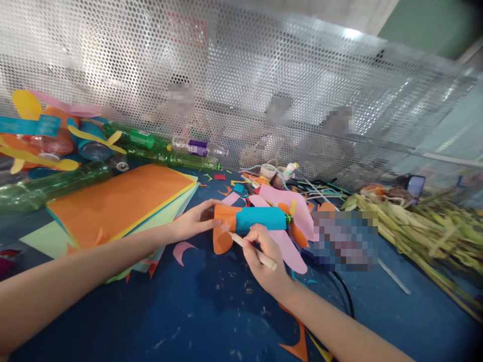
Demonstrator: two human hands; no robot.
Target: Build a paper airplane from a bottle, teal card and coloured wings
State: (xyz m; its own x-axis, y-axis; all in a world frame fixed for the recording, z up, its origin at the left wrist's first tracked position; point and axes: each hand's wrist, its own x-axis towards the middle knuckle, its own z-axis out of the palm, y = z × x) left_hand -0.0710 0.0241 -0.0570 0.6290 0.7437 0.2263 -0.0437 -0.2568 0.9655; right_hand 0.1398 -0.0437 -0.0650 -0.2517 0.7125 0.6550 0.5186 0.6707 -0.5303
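Note:
A bottle wrapped in blue paper (260, 218) lies sideways on the dark blue table, with orange paper (222, 243) round its left end and pink paper wings (290, 253) sticking out. A small pale star shape (225, 227) sits on the orange paper. My left hand (198, 220) holds the bottle's orange-covered left end, thumb on top. In my right hand (266, 259) is a cream-coloured pen (252, 250), its tip at the star's edge. The green neck of the bottle (289, 218) shows at its right end.
Orange sheets (124, 201) lie on other coloured paper at the left, near a green bottle (56, 186) and decorated bottles. Paper scraps and glue (290, 171) stand behind. Dry husks (422, 236) lie at the right. A perforated metal screen (234, 75) rises behind the table.

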